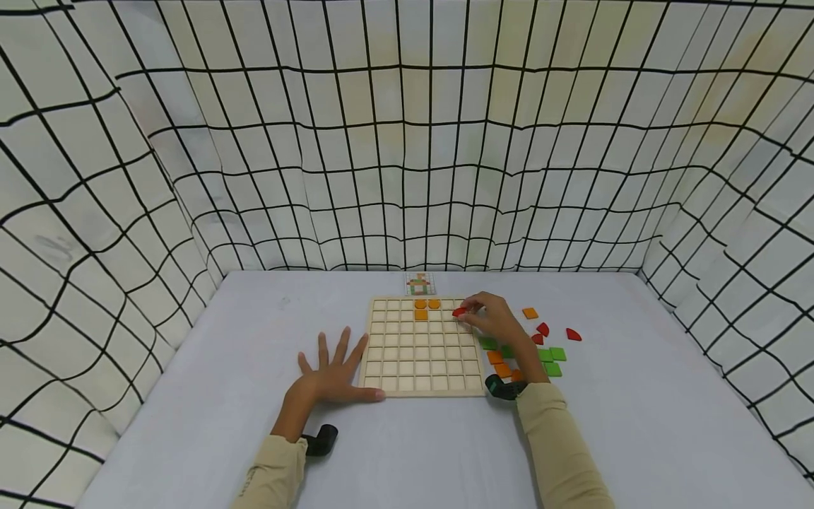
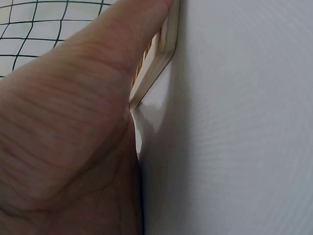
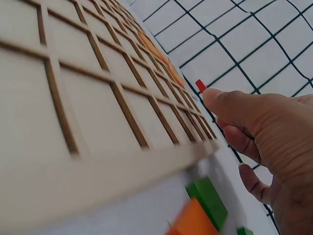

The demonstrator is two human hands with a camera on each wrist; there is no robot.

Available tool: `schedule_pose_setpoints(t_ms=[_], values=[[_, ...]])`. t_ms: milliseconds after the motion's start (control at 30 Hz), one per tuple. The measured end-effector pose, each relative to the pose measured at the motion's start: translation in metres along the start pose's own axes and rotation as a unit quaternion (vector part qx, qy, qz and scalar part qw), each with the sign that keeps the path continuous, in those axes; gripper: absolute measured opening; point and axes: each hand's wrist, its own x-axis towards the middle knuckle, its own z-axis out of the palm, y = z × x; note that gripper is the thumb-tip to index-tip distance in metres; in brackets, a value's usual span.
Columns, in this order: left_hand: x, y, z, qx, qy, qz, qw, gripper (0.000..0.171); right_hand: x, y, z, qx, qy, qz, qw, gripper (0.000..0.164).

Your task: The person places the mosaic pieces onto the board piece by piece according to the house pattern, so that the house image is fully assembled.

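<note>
A wooden grid board (image 1: 407, 359) lies on the white table. Two orange round pieces (image 1: 434, 304) and an orange square piece (image 1: 421, 315) sit in cells near its far edge. My right hand (image 1: 492, 318) pinches a red quarter-round piece (image 1: 459, 311) between thumb and fingertips over the board's far right corner; in the right wrist view only the tip of this red piece (image 3: 200, 85) shows past the thumb. With fingers spread, my left hand (image 1: 333, 378) rests at the board's near left corner, its thumb touching the frame. The left wrist view shows mostly the palm (image 2: 63, 127).
A small pattern card (image 1: 420, 283) lies behind the board. Right of it are loose green squares (image 1: 557, 354), orange squares (image 1: 502, 370) and red quarter-round pieces (image 1: 574, 334), some partly hidden under the right forearm. Black netting over white walls (image 1: 432, 148) surrounds the table.
</note>
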Motion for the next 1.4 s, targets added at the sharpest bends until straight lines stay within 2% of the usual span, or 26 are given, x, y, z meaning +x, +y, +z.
schedule_pose_setpoints(t_ms=[167, 400, 600, 933, 1067, 1400], values=[[0.0, 0.001, -0.001, -0.004, -0.001, -0.001, 1.0, 0.116, 0.01, -0.012, 0.013, 0.01, -0.009, -0.017, 1.0, 0.022], [0.0, 0.001, -0.001, -0.004, -0.003, -0.002, 1.0, 0.116, 0.023, -0.03, 0.032, 0.026, -0.024, -0.068, 0.997, 0.024], [0.003, -0.001, 0.001, -0.002, -0.005, -0.001, 1.0, 0.116, 0.031, -0.042, 0.053, 0.035, -0.036, -0.082, 0.995, 0.027], [0.001, 0.0, 0.0, 0.0, -0.008, -0.003, 1.0, 0.116, 0.037, -0.054, 0.076, 0.053, -0.041, -0.049, 0.997, 0.024], [0.0, 0.001, -0.002, 0.001, -0.007, -0.004, 1.0, 0.117, 0.039, -0.057, 0.081, 0.048, -0.044, -0.047, 0.997, 0.023], [0.002, -0.001, 0.001, -0.002, -0.007, -0.003, 1.0, 0.117, 0.035, -0.067, 0.091, 0.019, -0.054, 0.005, 0.998, 0.021]])
